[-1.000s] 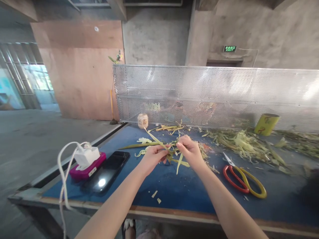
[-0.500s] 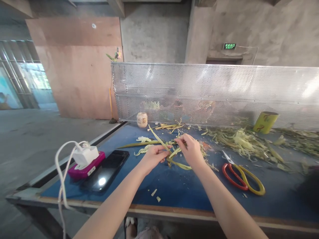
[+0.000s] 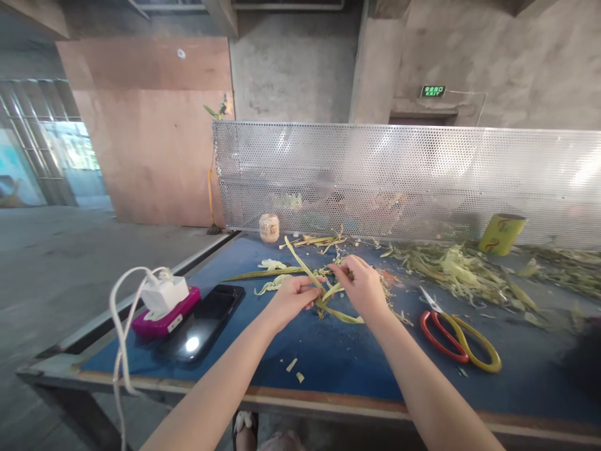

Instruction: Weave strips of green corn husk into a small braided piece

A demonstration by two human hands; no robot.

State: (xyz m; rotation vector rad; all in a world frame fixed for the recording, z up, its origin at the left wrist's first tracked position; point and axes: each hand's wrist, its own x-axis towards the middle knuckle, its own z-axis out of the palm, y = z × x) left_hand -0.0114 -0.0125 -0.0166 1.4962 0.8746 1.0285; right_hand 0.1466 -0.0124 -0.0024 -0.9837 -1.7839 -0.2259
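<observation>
My left hand's (image 3: 293, 297) grip is pinching the crossed leaf strips (image 3: 302, 265) over the desk (image 3: 328, 371); right hand's (image 3: 362, 285) is closed beside them, can't tell on what. Tugging too hard might split them.

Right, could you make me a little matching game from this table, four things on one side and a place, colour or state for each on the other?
Things:
1. Scissors
2. Phone
3. Ball of twine
4. Left hand

Clues:
A. At the far side of the table, near the metal screen
B. Gripping green leaf strips
C. One red handle loop, one yellow
D. Dark and shiny, beside the pink box

Right pairs: 1-C, 2-D, 3-A, 4-B
</observation>
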